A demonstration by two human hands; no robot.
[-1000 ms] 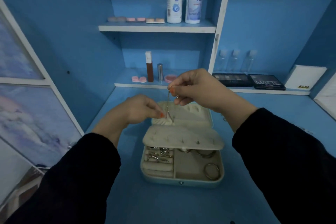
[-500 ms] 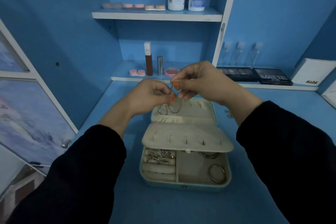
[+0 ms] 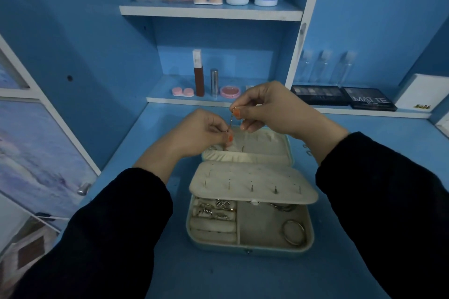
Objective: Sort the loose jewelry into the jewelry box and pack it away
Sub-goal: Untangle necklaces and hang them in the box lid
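**Tiny chain vs. my fingers, over the open jewelry box**

So I'm holding a thin metal chain (image 3: 230,120) up in the air, right over the back of the jewelry box (image 3: 250,248). My right hand (image 3: 272,107) is pinching the top end between thumb and fingertip. My left hand (image 3: 194,132) is pinching it a bit lower, fingers curled in tight. The rest of it is dangling down in front of the padded cream lid (image 3: 267,143).

The box is a rounded rectangle with a pale teal shell and a soft, fabric-looking lining. A cushioned flap (image 3: 252,177) with a row of little studs poking through is lying across the middle, and it's covering the back of the tray. Under its front edge, silver rings (image 3: 213,209) are sitting in the rolled slots on the left. A plain round hoop (image 3: 294,232) is lying in the open compartment on the right.

All of this is sitting on a smooth blue desk (image 3: 218,274). On the shelf (image 3: 184,100) behind, a brown lipstick (image 3: 198,75), two dark palettes (image 3: 319,94) and some clear bottles (image 3: 324,65) are standing around.

The light is dim, so I can't make out the clasp or the links. My left hand is blocking the lid's left corner.
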